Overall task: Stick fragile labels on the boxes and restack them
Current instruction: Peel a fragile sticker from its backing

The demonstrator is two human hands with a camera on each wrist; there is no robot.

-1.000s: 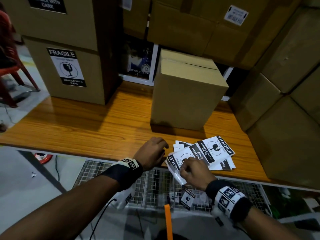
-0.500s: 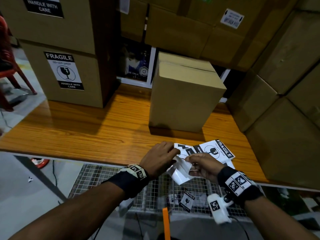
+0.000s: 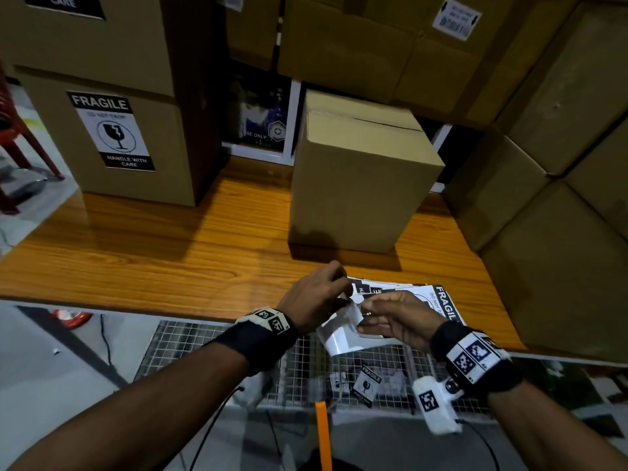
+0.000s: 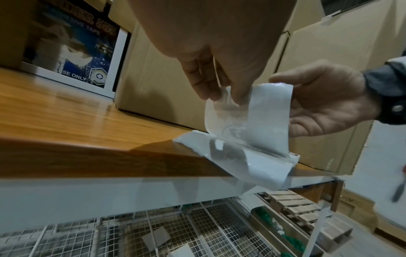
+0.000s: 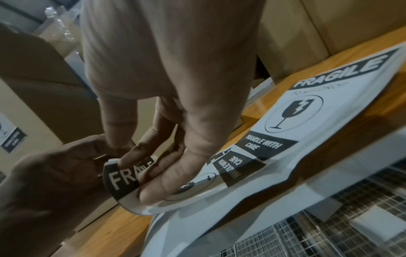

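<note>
Boxes: one plain carton [image 3: 360, 185] stands mid-worktop [image 3: 142, 253], behind the loose fragile labels [image 3: 441, 300] at the front edge, where left hand [image 3: 314, 297] and right hand [image 3: 397, 317] both pinch one curled label [image 4: 246, 121], part-peeled off its backing.
</note>
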